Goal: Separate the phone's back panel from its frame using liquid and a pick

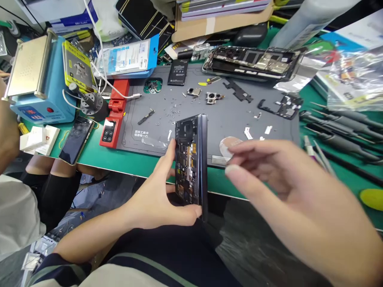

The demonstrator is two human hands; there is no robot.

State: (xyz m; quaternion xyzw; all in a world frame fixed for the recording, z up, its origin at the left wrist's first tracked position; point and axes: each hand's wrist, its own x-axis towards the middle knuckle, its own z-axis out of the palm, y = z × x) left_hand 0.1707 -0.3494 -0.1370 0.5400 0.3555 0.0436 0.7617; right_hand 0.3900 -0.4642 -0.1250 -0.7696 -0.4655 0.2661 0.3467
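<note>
An opened phone (188,159) stands on edge in my left hand (158,191), its inner parts facing left and a thin gap along its right side. The fingers and thumb of that hand grip it at the mat's front edge. To the right, my right hand (278,191) pinches a thin, clear round piece (229,145) between thumb and forefinger. On the grey mat (131,119) beyond lie a black battery (177,72), a camera module (213,97), a black bracket (238,91) and several tiny screws.
Another opened phone (251,63) lies at the back. Screwdrivers (344,127) are at the right. At the left are a red device (115,115), a dark phone (77,140) and a blue machine (42,107). Another person's arm (8,119) shows at the far left.
</note>
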